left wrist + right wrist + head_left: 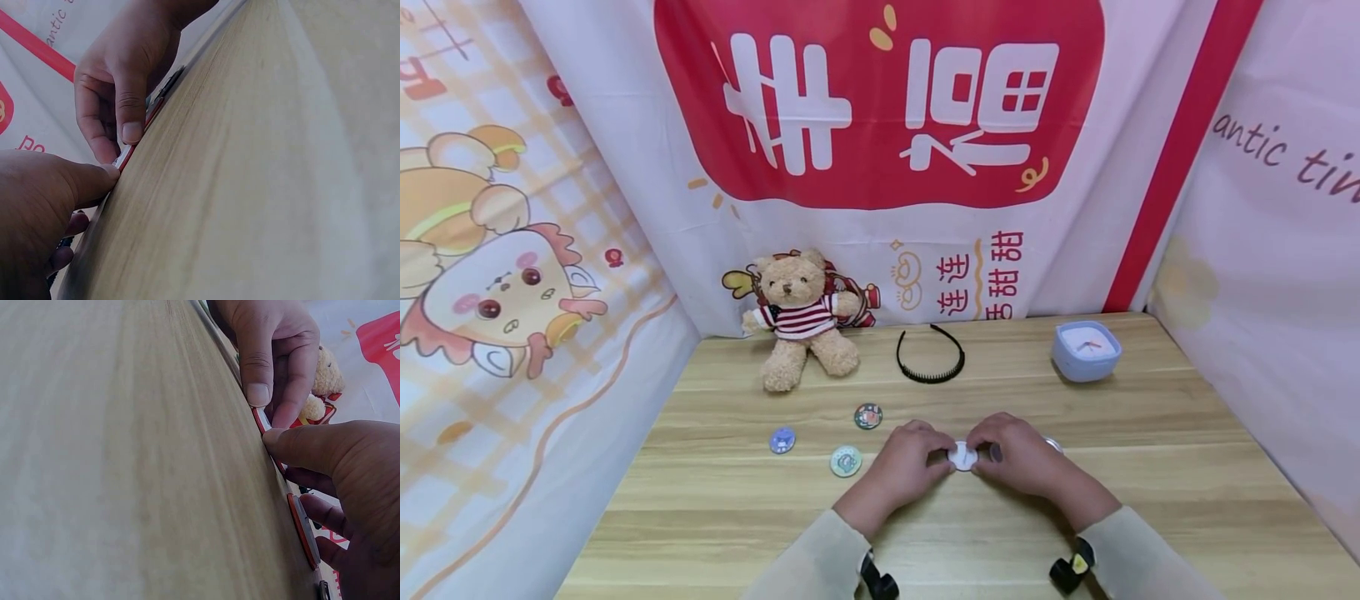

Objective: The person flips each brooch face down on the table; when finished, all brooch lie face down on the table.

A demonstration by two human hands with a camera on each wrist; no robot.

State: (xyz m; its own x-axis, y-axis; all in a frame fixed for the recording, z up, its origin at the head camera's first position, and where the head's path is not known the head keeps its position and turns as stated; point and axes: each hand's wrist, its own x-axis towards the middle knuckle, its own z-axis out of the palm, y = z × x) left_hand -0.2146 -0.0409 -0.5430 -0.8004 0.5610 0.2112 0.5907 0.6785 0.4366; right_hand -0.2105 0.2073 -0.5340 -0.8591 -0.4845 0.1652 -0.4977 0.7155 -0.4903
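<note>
Both hands meet over a small round white badge [962, 456] at the middle of the table's near part. My left hand [910, 467] pinches its left edge between thumb and fingers. On the opposite edge, my right hand [1018, 457] grips it the same way. A red rim shows on the badge [262, 422] in the right wrist view, low against the tabletop. Beneath the right hand's curled fingers lies another red-edged disc [304, 531]. Farther right, a round item [1054, 445] is mostly hidden behind that hand.
Left of the hands lie a blue badge [782, 440], a green badge [846, 461] and a dark patterned badge [868, 416]. Behind them sit a teddy bear [797, 317], a black headband [931, 367] and a blue clock-like box [1086, 352]. Printed cloth [880, 167] hangs at the back.
</note>
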